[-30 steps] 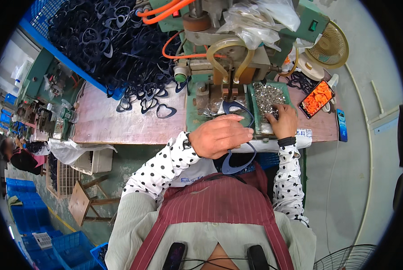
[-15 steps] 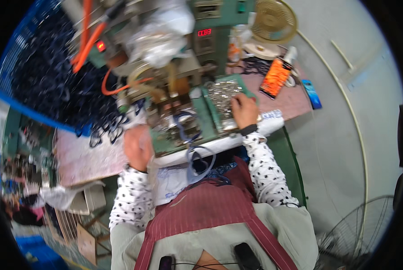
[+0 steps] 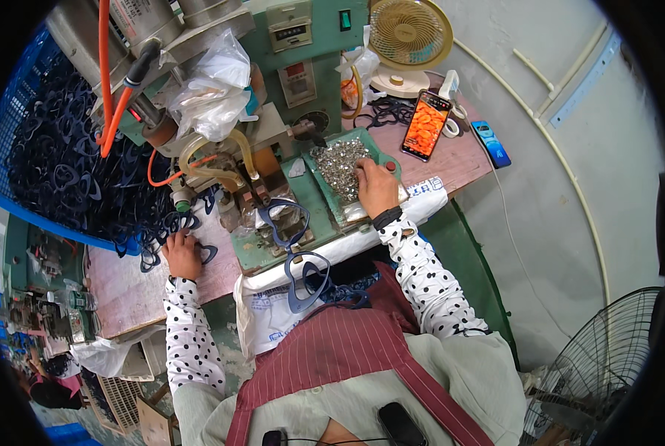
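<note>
My left hand (image 3: pixel 182 256) rests on the pink tabletop with curled fingers, closed on a dark blue plastic glasses frame (image 3: pixel 209 254) whose loop sticks out at its right side. Over a green tray, my right hand (image 3: pixel 378 186) has its fingertips pressed together among small shiny metal parts (image 3: pixel 337 167); whether a part is between them is hidden. Between my hands, another blue glasses frame (image 3: pixel 302 282) hangs from the front of a green bench machine (image 3: pixel 265 256), one loop at its fixture and the other down over the edge towards my apron.
A large blue basket (image 3: pixel 31 215) heaped with dark frames stands at the left. Orange hoses (image 3: pixel 106 82) and a plastic bag (image 3: pixel 212 89) hang about the machine. Back right are a lit phone (image 3: pixel 426 126), a blue phone (image 3: pixel 491 144) and a small fan (image 3: pixel 410 33). A floor fan (image 3: pixel 600 364) stands lower right.
My left hand has moved left, from beside the machine to the loose frames by the basket. My right hand stays at the tray of metal parts. The whole view has shifted a little.
</note>
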`<action>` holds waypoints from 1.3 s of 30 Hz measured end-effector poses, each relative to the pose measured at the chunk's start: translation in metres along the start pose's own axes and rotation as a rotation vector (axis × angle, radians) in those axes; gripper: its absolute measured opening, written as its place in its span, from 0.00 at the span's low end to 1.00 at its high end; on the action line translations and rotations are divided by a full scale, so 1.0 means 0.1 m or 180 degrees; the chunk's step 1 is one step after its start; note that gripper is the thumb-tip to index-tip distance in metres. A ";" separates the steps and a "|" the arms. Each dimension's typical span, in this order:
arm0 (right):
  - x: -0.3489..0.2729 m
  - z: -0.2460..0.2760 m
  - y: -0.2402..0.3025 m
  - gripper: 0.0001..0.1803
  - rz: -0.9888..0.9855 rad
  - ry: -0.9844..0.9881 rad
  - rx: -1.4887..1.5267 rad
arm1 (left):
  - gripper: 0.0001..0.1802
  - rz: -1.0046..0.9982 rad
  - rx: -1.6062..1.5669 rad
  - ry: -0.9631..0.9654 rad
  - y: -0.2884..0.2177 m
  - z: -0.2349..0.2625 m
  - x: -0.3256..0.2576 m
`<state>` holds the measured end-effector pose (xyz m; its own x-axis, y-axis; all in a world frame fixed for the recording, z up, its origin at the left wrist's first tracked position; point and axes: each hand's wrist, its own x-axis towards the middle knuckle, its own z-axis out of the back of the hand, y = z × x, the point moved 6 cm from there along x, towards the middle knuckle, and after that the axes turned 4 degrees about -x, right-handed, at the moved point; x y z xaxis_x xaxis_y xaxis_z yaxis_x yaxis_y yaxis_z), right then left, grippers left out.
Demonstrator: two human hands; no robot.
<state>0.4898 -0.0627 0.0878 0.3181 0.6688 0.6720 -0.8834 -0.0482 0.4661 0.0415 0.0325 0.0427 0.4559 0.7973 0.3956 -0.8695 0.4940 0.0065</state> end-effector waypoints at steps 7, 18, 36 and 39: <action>0.19 0.12 0.36 0.03 0.0055 -0.0007 0.0079 | 0.04 0.0251 -0.0997 -0.0785 -0.10 0.37 0.01; 0.28 0.21 1.37 0.08 -0.0905 0.1575 0.2677 | 0.19 -0.1818 -0.1597 -0.1693 -2.22 1.63 0.30; 0.32 0.00 1.25 0.28 -0.1213 0.1285 0.2764 | 0.23 -0.2673 -0.2823 -0.1035 -2.38 1.55 0.38; 0.37 -0.06 0.47 0.25 -0.0880 0.0522 0.1503 | 0.23 -0.2866 -0.2955 -0.0757 -2.35 1.39 0.45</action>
<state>0.4578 -0.0360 0.1314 0.4246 0.8083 0.4079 -0.5132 -0.1563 0.8439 0.2395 -0.0957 0.1868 0.6761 0.0324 0.7361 0.2167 0.9461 -0.2407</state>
